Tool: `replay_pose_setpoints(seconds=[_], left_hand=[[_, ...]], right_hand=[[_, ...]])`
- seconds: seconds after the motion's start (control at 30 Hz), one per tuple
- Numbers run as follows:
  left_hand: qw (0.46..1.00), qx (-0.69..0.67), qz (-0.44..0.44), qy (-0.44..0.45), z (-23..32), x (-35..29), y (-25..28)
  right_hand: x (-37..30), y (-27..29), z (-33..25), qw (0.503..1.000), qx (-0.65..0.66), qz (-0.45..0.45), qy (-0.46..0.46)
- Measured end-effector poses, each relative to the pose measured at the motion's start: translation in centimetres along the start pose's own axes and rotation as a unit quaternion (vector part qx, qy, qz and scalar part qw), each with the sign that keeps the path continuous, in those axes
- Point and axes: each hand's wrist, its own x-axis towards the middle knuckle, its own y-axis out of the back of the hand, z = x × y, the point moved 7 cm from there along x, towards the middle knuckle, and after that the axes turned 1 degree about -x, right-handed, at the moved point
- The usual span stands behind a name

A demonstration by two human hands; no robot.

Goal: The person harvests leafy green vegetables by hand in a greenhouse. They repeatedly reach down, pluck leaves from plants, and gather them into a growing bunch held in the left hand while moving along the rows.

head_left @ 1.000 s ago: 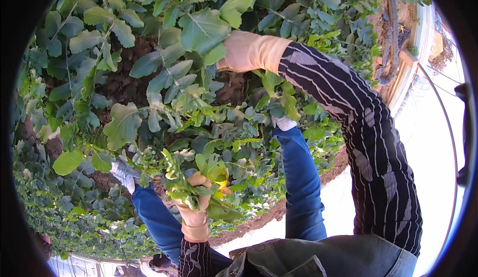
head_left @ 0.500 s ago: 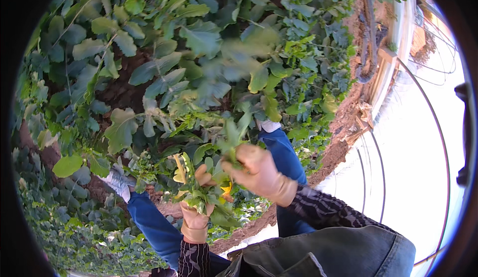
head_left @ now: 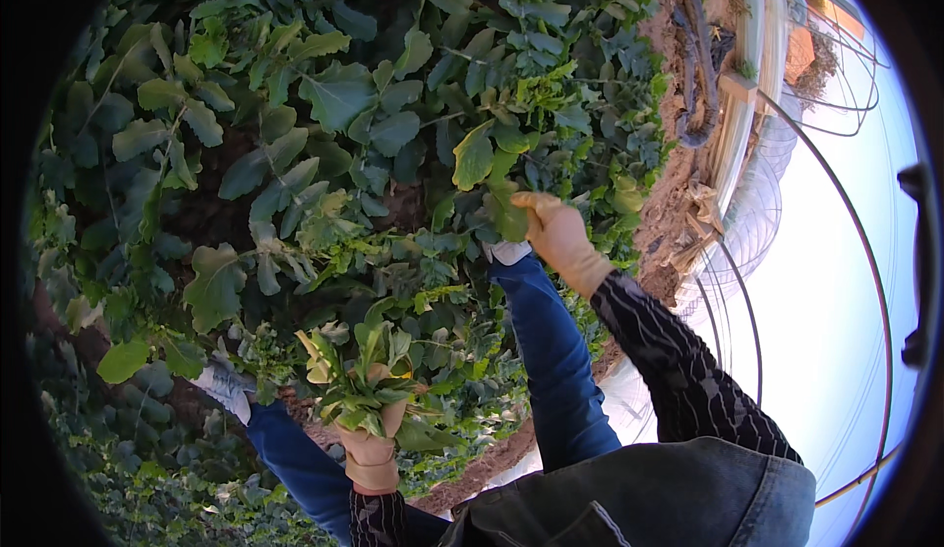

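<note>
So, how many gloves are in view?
2: the left glove holds a leafy bunch; the right glove is by a drooping green leaf. Others could be hidden.

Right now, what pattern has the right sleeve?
Right sleeve: black with pale wavy lines, best in the head view.

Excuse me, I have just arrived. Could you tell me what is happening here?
A person in gloves stands among leafy green plants. The left hand is closed around a bunch of picked leaves, held low in front of the left leg. The right hand is stretched forward, its fingertips at a drooping yellow-green leaf; whether they grip it is unclear.
</note>
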Motion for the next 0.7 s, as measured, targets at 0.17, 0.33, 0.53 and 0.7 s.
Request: replay_pose_setpoints(seconds=[0.17, 0.33, 0.53, 0.7], left_hand=[[0.924, 0.354, 0.126, -0.068, 1.5, -0.8, 0.8], [0.995, 0.012, 0.097, -0.027, 0.5, 0.6, 0.2], [0.908, 0.381, 0.136, -0.106, 1.9, -0.2, -1.3], [0.840, 0.515, 0.125, -0.114, 2.5, -0.1, -1.7]], right_hand=[[5.2, -6.4, 6.0, 0.900, -0.359, -0.225, 0.102], [6.2, -6.4, 4.9, 0.882, -0.415, -0.142, 0.170], [8.4, -6.7, 4.9, 0.911, -0.370, -0.108, 0.149], [10.2, -8.9, 7.1, 0.836, -0.456, -0.298, 0.068]])
